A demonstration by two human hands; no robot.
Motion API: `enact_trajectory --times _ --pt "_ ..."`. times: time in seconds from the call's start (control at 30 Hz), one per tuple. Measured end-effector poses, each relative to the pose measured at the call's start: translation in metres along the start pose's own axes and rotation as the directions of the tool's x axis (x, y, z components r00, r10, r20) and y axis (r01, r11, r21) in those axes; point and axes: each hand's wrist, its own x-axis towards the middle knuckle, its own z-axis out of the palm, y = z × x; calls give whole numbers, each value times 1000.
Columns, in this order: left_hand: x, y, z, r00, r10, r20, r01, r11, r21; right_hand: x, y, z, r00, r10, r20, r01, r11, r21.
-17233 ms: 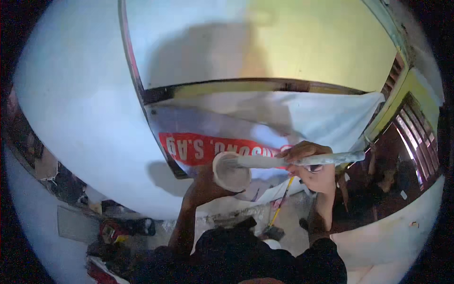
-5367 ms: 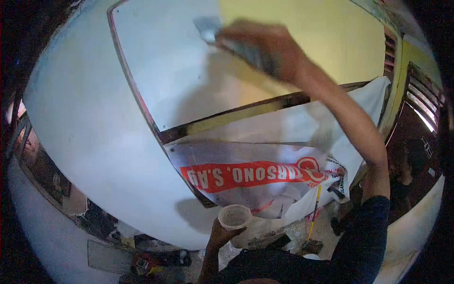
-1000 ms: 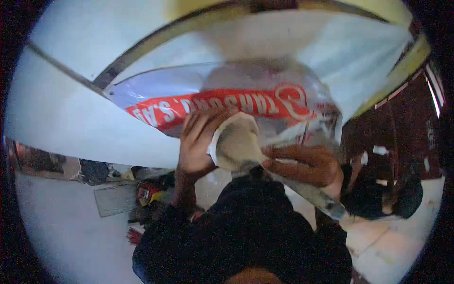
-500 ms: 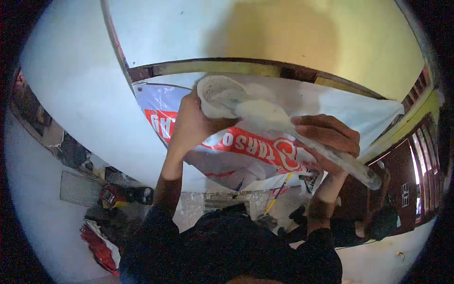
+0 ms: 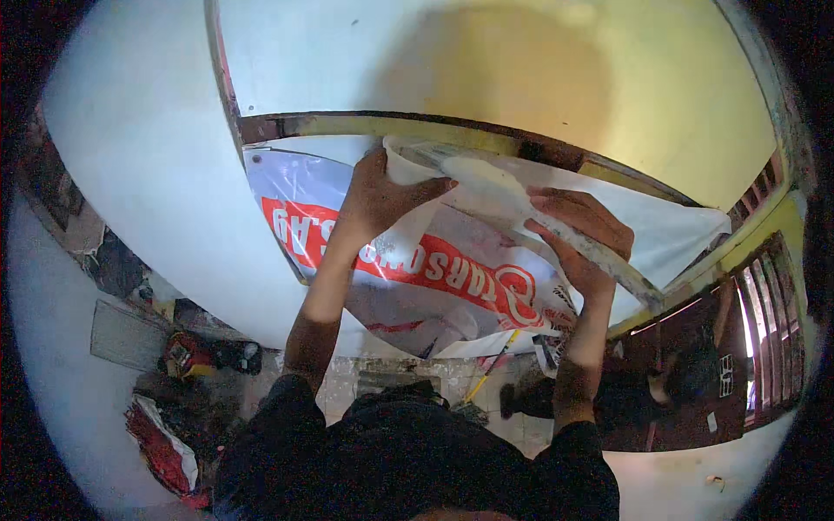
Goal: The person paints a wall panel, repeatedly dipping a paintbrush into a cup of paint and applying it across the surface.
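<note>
High in front of me, my left hand point(image 5: 380, 198) grips a white cup point(image 5: 405, 167) by its side, thumb across the outside. The cup is tilted with its mouth toward the upper right. My right hand point(image 5: 586, 227) holds a long-handled brush point(image 5: 483, 186), its broad head coated in whitish paint. The brush slants from the cup's mouth down to the right. Its pale, stained handle point(image 5: 632, 283) sticks out past my right hand. The brush head lies at the cup's rim; whether it touches the rim I cannot tell.
Behind my hands a printed red-and-white banner point(image 5: 417, 265) hangs beneath a dark wooden beam point(image 5: 382, 127). Pale wall panels point(image 5: 295, 52) rise above. A yellow pole point(image 5: 488, 369) stands below, and a person in dark clothes point(image 5: 678, 373) is at the lower right. Slatted window bars point(image 5: 769, 317) are on the right.
The brush and my right hand have moved a little left. The cup has turned, so less of its inside shows. The person at the right has shifted position.
</note>
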Motion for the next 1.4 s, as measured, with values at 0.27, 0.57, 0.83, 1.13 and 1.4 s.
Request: enact_trajectory --times 0.27,0.57,0.83,1.13,1.4 --pt "17 -18 3 1000 -20 1 20 999 -39 17 10 -9 1000 1 6 0 997 -80" --pt "24 -19 3 1000 -18 11 19 998 -61 140 10 -50 969 164 182 -106 951 -291" --pt "28 -25 1 998 24 53 -16 990 -141 209 -35 -42 834 -126 537 23 981 194" --pt "27 -12 3 999 -19 28 20 998 -58 215 -35 -34 798 -100 594 68 995 75" --pt "31 -11 2 988 -101 114 121 976 -182 223 -21 -32 795 -123 594 -100 939 328"
